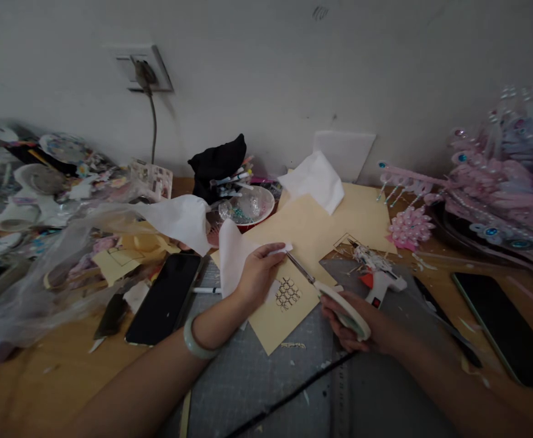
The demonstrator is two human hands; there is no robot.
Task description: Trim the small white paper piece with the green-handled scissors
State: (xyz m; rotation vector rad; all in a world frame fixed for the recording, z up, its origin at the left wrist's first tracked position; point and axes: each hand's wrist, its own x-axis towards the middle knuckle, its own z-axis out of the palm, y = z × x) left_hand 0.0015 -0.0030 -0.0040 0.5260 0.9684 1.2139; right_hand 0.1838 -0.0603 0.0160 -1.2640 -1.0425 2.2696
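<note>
My left hand (261, 274) pinches a small white piece (286, 249) between thumb and fingers; it looks like felt or paper. My right hand (355, 322) is wrapped round the pale handles of a pair of scissors (300, 267). The blades point up and left, their tips close to the white piece. Below the hands lies a yellow sheet (271, 334) with a patch of drawn circles (288, 294). A folded white sheet (233, 258) stands just behind my left hand. Under all this is a grey cutting mat (266, 383).
A hot glue gun (383, 286) lies beyond my right hand, its black cord (289, 398) crossing the mat. Phones lie left (163, 298) and right (504, 322). A bowl of beads (252, 207) stands behind. Pink beaded ornaments (499, 182) crowd the right, plastic-wrapped supplies (66, 274) the left.
</note>
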